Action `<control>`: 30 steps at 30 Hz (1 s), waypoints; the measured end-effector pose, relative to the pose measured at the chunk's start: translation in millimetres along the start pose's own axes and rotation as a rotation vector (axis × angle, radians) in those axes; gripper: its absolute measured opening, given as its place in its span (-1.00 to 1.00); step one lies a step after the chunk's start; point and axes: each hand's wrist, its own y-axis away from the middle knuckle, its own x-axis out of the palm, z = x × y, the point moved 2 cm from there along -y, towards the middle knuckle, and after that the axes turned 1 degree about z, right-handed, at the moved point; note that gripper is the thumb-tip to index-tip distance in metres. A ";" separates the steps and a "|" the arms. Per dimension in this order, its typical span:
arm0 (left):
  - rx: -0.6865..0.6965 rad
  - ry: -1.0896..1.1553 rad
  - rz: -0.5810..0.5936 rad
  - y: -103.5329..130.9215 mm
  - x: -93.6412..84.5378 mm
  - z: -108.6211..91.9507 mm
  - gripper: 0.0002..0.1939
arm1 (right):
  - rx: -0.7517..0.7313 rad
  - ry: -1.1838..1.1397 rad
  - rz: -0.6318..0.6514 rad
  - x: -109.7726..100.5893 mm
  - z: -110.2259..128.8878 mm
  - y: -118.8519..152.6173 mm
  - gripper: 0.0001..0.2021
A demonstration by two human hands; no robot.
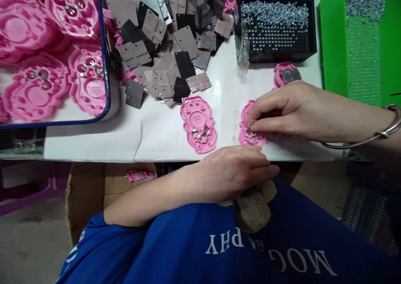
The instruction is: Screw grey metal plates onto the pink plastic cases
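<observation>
My right hand (278,108) is closed in a pinch over a pink plastic casing half (246,138) near the table's front edge. Its fingertips touch shiny metal contacts in the casing; anything between them is too small or hidden to make out. My left hand (234,167) lies at the table edge just below that casing, fingers stretched to the right and partly hidden behind the back of the hand. To the left lies another pink casing half (196,117) with metal contacts. Behind my right hand, a third pink casing (280,74) carries a small grey plate (290,75).
Loose grey and black plates (166,75) are heaped at the back. A blue-rimmed tray (108,67) of pink casings stands left. Screws fill part of a black box (275,50) and a green bin (333,46). A cardboard box (86,188) sits below the table edge.
</observation>
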 end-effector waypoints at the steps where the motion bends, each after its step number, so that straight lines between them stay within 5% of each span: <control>1: 0.004 -0.010 -0.006 0.2 0.0 -0.2 -0.74 | -0.005 -0.005 -0.002 0.3 -0.4 0.2 -0.80; 30: -0.005 0.007 0.030 1.0 -0.4 0.3 -0.75 | 0.286 0.156 0.085 -7.1 24.2 -14.0 -0.89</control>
